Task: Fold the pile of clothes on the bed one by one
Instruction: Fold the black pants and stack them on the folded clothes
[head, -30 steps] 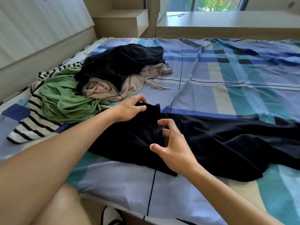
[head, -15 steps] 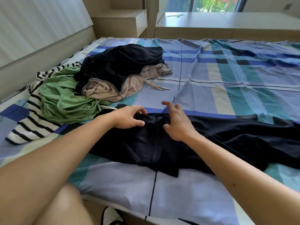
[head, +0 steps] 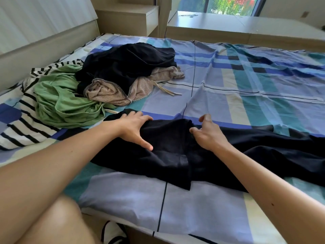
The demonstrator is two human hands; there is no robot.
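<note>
The left hand (head: 131, 128) had its fingers (head: 140, 117) spread and released, pressing flat on the black garment (head: 175, 155); near them the right hand (head: 210, 136) had fingers curled, apparently pinching a fold of that cloth; the garment trailed off beyond the right wrist across the bed (head: 211, 217); past the left fingertips lay the unfolded pile (head: 126, 64); a pull on the fold with the left palm lifted could bunch the limp cloth.

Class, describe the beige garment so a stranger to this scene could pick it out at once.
On the plaid bed, find the clothes pile at the far left. The beige garment lies on the pile's right side, partly under a black one. Only it is beige, with a dark-stitched hem and trailing drawstrings.
</note>
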